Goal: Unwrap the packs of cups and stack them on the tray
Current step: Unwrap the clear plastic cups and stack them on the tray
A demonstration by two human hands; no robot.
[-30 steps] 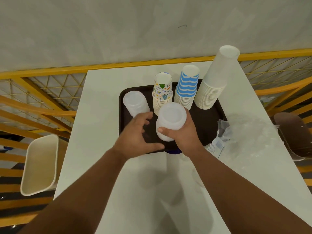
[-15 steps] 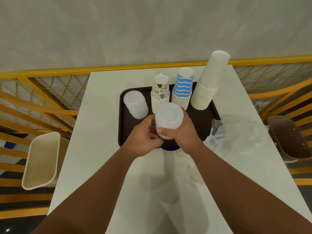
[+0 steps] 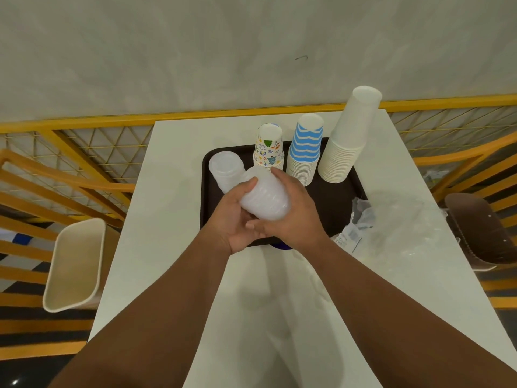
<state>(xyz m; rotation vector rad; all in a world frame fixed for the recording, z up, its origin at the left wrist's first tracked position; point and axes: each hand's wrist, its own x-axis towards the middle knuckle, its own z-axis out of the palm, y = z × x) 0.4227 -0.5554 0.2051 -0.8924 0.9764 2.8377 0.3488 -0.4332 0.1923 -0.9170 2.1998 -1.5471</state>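
Observation:
Both my hands hold a stack of translucent plastic cups (image 3: 264, 196), tilted toward the far left, above the near part of the dark brown tray (image 3: 340, 191). My left hand (image 3: 237, 217) grips it from the left and below; my right hand (image 3: 292, 211) wraps it from the right. On the tray stand another translucent stack (image 3: 225, 170), a stack of patterned paper cups (image 3: 269, 145), a blue-and-white striped stack (image 3: 306, 147) and a tall white stack (image 3: 349, 135).
Crumpled clear plastic wrapping (image 3: 397, 228) lies on the white table (image 3: 173, 191) right of the tray. A cream chair (image 3: 75, 264) is at the left, a brown chair (image 3: 481, 228) at the right. Yellow railing (image 3: 84, 152) runs behind the table.
My left hand has joined the right on the translucent stack. The stack went from upright to tilted toward the far left, closer to the other translucent stack.

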